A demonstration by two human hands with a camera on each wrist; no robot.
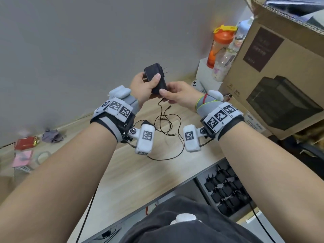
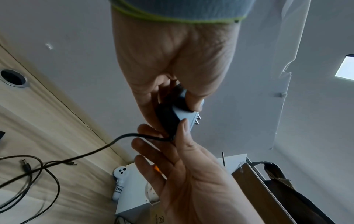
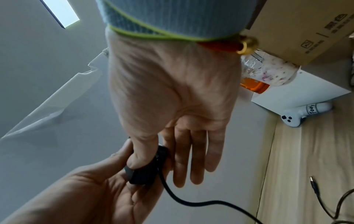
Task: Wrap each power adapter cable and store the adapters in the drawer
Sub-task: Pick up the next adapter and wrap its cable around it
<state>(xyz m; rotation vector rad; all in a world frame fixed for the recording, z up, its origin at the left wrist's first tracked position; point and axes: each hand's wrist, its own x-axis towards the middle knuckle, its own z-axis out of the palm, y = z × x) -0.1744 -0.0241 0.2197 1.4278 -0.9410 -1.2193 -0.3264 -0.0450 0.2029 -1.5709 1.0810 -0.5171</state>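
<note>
Both hands hold a black rectangular power adapter with two metal prongs (image 1: 155, 77) in the air above the pale wooden desk (image 1: 140, 172), near the centre of the head view. The left hand (image 1: 142, 86) grasps the adapter body, thumb pressed on its front face and fingers curled behind. The right hand (image 1: 178, 92) pinches the adapter's lower end between thumb and fingers, where the thin black cable (image 1: 164, 120) leaves it. That cable hangs down to the desk and lies there in loose, unwrapped loops, its barrel plug (image 2: 71, 163) resting on the wood. A second small black adapter (image 1: 146, 122) seems to lie on the desk at 7 o'clock from the held one, though the wrist gear partly hides it.

At 5 o'clock from the hands an open grey drawer (image 1: 201, 183) sits below the desk edge, packed with many black adapters with wrapped cables (image 1: 226, 190).

At 2 o'clock a large brown cardboard box (image 1: 273, 71) stands on the desk, its top flaps open; what it holds cannot be made out. Beside it, on a white box (image 1: 203, 71), stand an orange-lidded shaker bottle (image 1: 219, 44) and a clear plastic bottle (image 1: 226, 57). A white game controller (image 3: 298, 115) lies against the white box.
</note>
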